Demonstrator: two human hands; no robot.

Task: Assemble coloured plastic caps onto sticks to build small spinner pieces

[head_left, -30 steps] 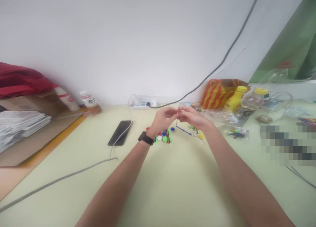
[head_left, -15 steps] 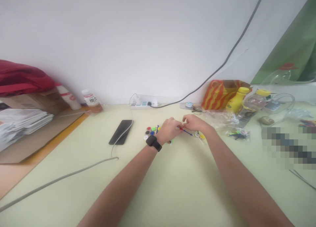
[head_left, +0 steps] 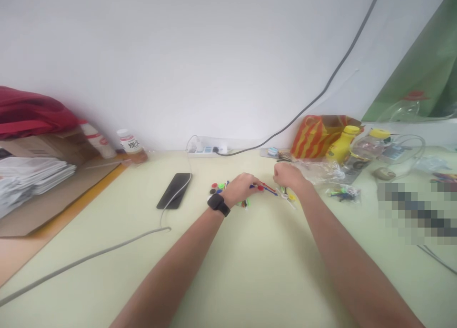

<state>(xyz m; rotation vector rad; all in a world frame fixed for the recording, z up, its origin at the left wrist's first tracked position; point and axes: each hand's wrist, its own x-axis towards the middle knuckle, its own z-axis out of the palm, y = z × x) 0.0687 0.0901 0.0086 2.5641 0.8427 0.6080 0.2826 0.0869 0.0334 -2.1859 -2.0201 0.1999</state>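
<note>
My left hand (head_left: 242, 188), with a black watch on its wrist, pinches thin red and blue plastic sticks (head_left: 268, 189) that point to the right. A small red disc shows at its fingertips. To the right, my right hand (head_left: 288, 176) is closed with curled fingers; whether anything is in them is hidden. Below it lie small white and yellow pieces (head_left: 287, 196) on the table. Several coloured discs (head_left: 213, 191) sit left of my left hand, partly covered by it. More small coloured pieces (head_left: 244, 203) lie just under that hand.
A black phone (head_left: 174, 191) with a white cable lies on the pale table (head_left: 228, 271) at left. A power strip (head_left: 207, 150) stands by the wall. At right are a striped bag (head_left: 310, 137), a yellow bottle (head_left: 342, 146) and a plastic packet of pieces (head_left: 343, 193).
My right hand has moved away from my left hand, to the right, and its fingers are more curled. The red stick now shows alongside the blue one, extending from my left hand.
</note>
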